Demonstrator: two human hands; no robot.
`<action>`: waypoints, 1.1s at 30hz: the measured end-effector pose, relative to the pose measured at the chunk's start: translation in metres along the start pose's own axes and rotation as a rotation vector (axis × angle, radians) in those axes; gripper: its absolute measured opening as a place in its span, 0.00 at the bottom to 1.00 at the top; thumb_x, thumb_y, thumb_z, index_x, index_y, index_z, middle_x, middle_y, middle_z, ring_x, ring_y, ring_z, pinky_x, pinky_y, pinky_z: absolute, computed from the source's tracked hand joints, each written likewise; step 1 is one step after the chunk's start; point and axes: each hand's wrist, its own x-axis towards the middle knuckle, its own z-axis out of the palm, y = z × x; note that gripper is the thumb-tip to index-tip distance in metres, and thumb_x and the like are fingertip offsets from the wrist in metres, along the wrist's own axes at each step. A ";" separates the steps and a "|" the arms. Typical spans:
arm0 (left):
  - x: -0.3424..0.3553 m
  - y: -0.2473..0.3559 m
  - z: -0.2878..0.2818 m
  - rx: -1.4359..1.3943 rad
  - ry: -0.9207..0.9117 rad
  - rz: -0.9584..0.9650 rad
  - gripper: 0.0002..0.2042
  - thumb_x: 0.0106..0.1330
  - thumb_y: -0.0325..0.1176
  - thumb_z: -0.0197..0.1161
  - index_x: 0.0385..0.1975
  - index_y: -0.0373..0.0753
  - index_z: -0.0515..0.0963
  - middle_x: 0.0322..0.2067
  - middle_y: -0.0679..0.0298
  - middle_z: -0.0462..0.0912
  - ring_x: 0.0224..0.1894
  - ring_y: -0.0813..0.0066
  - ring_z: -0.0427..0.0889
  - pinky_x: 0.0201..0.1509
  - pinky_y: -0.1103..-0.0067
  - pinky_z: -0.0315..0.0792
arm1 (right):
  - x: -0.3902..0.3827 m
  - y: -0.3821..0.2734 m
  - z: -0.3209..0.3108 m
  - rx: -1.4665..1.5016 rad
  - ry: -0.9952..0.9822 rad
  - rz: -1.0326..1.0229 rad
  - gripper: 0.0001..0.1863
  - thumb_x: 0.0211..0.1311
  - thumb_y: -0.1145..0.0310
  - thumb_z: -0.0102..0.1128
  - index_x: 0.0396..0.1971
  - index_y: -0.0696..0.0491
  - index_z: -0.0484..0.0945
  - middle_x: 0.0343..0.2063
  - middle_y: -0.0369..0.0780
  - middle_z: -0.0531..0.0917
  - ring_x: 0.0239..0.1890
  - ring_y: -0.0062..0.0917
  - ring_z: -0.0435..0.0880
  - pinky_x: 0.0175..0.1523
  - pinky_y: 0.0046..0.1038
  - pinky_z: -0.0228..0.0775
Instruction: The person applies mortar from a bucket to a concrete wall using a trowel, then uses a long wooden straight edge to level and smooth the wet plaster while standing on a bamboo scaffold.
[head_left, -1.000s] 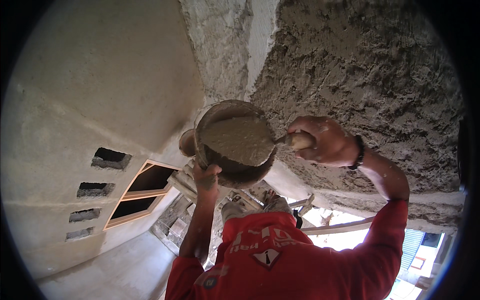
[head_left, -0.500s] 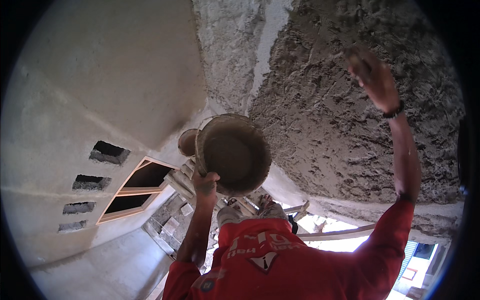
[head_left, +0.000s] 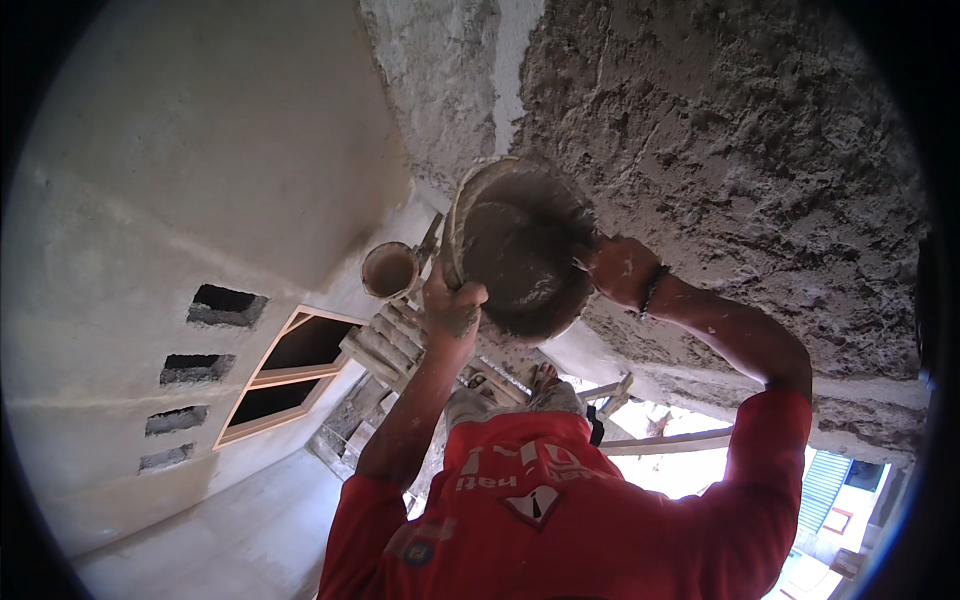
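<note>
A mortar-caked bucket (head_left: 455, 235) is tilted in front of me, with wet grey mortar (head_left: 515, 265) inside it. My left hand (head_left: 452, 305) is closed on the near left side of its rim, thumb outward. At the opposite rim, my right hand (head_left: 622, 270) is closed round what looks like a trowel; its blade is mostly hidden by the hand and the bucket's shadow. Beyond the bucket and to the right rises a wall (head_left: 740, 190) covered with rough, dark, wet mortar.
A smaller pot-like container (head_left: 390, 270) stands left of the bucket, by wooden planks (head_left: 385, 345). My feet (head_left: 545, 375) are on narrow boards. The left wall (head_left: 200, 150) is smooth, with several block openings (head_left: 225, 307) and a wooden window frame (head_left: 285, 377). A pole (head_left: 670, 443) crosses below right.
My right hand has come down from the rough wall to the bucket's right rim. The left hand has raised the bucket and shifted it right, uncovering more of the small container.
</note>
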 end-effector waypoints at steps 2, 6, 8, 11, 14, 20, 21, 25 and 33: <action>0.001 0.001 0.008 -0.043 -0.007 -0.059 0.25 0.42 0.26 0.56 0.46 0.32 0.71 0.33 0.67 0.73 0.33 0.83 0.69 0.36 0.85 0.66 | -0.005 0.006 0.008 0.106 -0.009 -0.084 0.15 0.53 0.64 0.53 0.40 0.51 0.75 0.42 0.46 0.77 0.38 0.35 0.80 0.43 0.33 0.73; 0.004 0.004 0.014 0.023 -0.015 -0.093 0.27 0.41 0.23 0.55 0.48 0.32 0.70 0.35 0.66 0.73 0.34 0.80 0.70 0.37 0.84 0.67 | -0.011 -0.027 -0.018 0.076 -0.089 -0.118 0.17 0.54 0.64 0.53 0.44 0.53 0.75 0.46 0.41 0.77 0.39 0.36 0.80 0.44 0.33 0.73; 0.002 0.019 0.020 0.103 0.038 -0.125 0.27 0.40 0.21 0.54 0.48 0.32 0.70 0.35 0.66 0.74 0.35 0.79 0.71 0.39 0.83 0.67 | -0.014 -0.013 -0.003 0.304 0.028 -0.103 0.19 0.54 0.65 0.54 0.47 0.52 0.74 0.44 0.39 0.79 0.39 0.33 0.81 0.45 0.32 0.73; 0.003 0.022 0.015 -0.127 0.092 -0.043 0.24 0.40 0.21 0.55 0.43 0.34 0.73 0.30 0.69 0.73 0.34 0.77 0.72 0.40 0.81 0.67 | -0.011 -0.030 -0.039 0.237 0.080 -0.104 0.22 0.53 0.67 0.57 0.50 0.53 0.73 0.39 0.40 0.83 0.40 0.29 0.82 0.45 0.31 0.75; -0.001 0.031 0.009 -0.076 0.093 -0.064 0.27 0.39 0.21 0.54 0.47 0.36 0.72 0.38 0.66 0.73 0.40 0.74 0.72 0.46 0.80 0.67 | -0.016 -0.043 -0.091 0.251 0.109 -0.036 0.20 0.54 0.68 0.59 0.49 0.53 0.73 0.40 0.40 0.83 0.41 0.27 0.83 0.46 0.28 0.76; -0.002 0.032 -0.010 0.003 0.135 0.024 0.27 0.40 0.19 0.52 0.49 0.33 0.70 0.38 0.66 0.76 0.38 0.77 0.74 0.42 0.83 0.69 | -0.037 -0.052 -0.186 0.329 0.010 -0.027 0.16 0.57 0.65 0.60 0.45 0.53 0.75 0.37 0.39 0.83 0.39 0.27 0.83 0.46 0.27 0.77; -0.002 0.029 -0.015 0.020 0.143 0.025 0.27 0.40 0.20 0.53 0.49 0.33 0.70 0.38 0.67 0.76 0.37 0.77 0.74 0.42 0.83 0.69 | -0.038 -0.055 -0.195 0.312 -0.009 -0.041 0.16 0.57 0.65 0.60 0.45 0.53 0.75 0.37 0.39 0.83 0.38 0.28 0.83 0.46 0.27 0.77; -0.005 0.020 -0.023 -0.031 0.165 0.005 0.27 0.40 0.21 0.54 0.47 0.33 0.71 0.36 0.67 0.76 0.35 0.77 0.73 0.40 0.83 0.69 | -0.030 -0.016 -0.193 0.597 -0.148 0.486 0.13 0.60 0.67 0.57 0.44 0.53 0.76 0.36 0.41 0.82 0.33 0.27 0.82 0.37 0.26 0.78; -0.006 -0.014 -0.033 0.097 0.131 -0.107 0.27 0.39 0.24 0.56 0.48 0.32 0.71 0.37 0.65 0.77 0.38 0.76 0.75 0.43 0.82 0.70 | -0.084 0.024 -0.254 -0.115 0.433 0.426 0.22 0.68 0.51 0.42 0.52 0.51 0.72 0.50 0.44 0.77 0.35 0.26 0.82 0.35 0.26 0.78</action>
